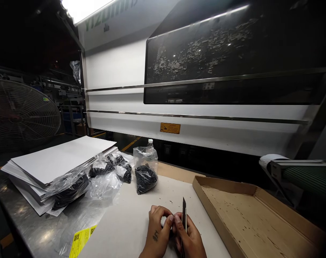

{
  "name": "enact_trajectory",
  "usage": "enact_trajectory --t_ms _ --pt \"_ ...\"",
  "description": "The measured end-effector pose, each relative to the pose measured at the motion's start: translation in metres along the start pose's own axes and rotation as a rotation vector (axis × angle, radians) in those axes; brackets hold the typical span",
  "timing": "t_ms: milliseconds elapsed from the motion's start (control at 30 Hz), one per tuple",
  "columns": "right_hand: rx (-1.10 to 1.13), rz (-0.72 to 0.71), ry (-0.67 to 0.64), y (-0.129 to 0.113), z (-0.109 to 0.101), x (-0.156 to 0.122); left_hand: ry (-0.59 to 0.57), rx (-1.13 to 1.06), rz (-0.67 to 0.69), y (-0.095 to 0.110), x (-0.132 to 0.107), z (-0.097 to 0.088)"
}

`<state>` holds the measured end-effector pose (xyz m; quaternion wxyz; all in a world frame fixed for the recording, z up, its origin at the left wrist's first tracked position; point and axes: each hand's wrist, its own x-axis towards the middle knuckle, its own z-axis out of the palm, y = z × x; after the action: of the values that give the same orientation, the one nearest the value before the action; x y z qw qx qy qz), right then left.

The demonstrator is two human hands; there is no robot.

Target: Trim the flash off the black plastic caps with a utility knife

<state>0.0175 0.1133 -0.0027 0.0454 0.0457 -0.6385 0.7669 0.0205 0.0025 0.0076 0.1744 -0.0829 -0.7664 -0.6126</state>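
My right hand (188, 238) grips a thin utility knife (184, 211), its dark blade pointing up. My left hand (159, 229) is curled beside it, its fingertips touching the right hand's fingers near the knife's lower part; whether something small sits between the fingers is hidden. Both hands rest over a white sheet (130, 222) on the table. An upright clear bag of small black parts (145, 175) stands just beyond the hands.
A shallow brown cardboard tray (259, 218) lies to the right. A stack of white sheets (52, 165) and several bags of black parts (101, 172) sit at the left, with a yellow label (81, 240) near the metal table edge. A large machine (205, 71) stands behind, a fan (20, 114) far left.
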Motion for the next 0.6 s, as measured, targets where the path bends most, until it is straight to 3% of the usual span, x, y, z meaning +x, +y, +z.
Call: enact_trajectory --t_ms 600 --pt "0.002 0.005 -0.002 0.0081 -0.0035 0.0046 -0.007 0.037 0.097 0.0004 0.0004 -0.0006"
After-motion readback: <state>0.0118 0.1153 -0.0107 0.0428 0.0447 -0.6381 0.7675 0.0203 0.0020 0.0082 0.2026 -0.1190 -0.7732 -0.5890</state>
